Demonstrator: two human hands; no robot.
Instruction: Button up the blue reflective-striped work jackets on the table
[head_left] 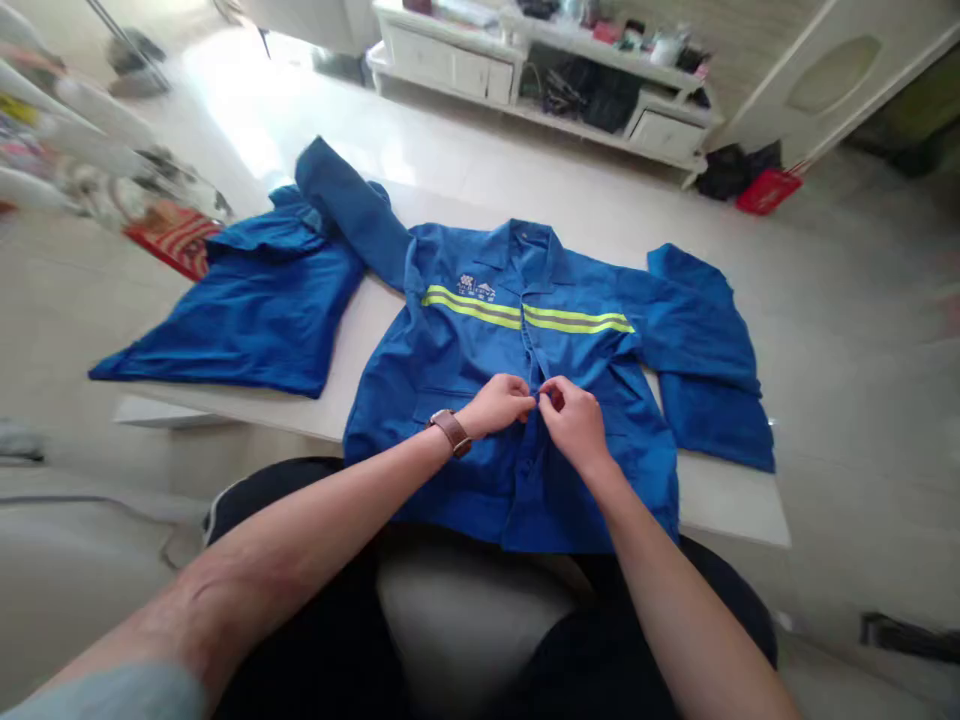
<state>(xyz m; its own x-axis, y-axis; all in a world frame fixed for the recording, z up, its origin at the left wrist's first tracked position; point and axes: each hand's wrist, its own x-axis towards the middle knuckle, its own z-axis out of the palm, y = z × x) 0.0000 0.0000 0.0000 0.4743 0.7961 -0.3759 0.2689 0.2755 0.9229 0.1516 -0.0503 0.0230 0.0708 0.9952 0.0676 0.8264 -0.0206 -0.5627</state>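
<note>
Across the floor we see a white cabinet (424, 60) with its drawers and doors closed; its middle recess holds a jumble of dark things (585, 97) too blurred to name. A red bag or box (769, 192) stands on the floor near its right end, and we cannot tell what is in it. Before us, the blue jacket (457, 350) lies spread front up on the white desk (735, 495), its collar away from us, beside another blue garment (262, 320) on the left. Both our forearms reach forward and converge on the jacket's front edge, the left wrist wearing a brown-strapped watch (450, 433). Our left hand (496, 403) and right hand (576, 422) almost meet there, fingers bent inward. Each grip is pinched nearly closed on the jacket's front edge, below the yellow-and-grey stripe (577, 320).
</note>
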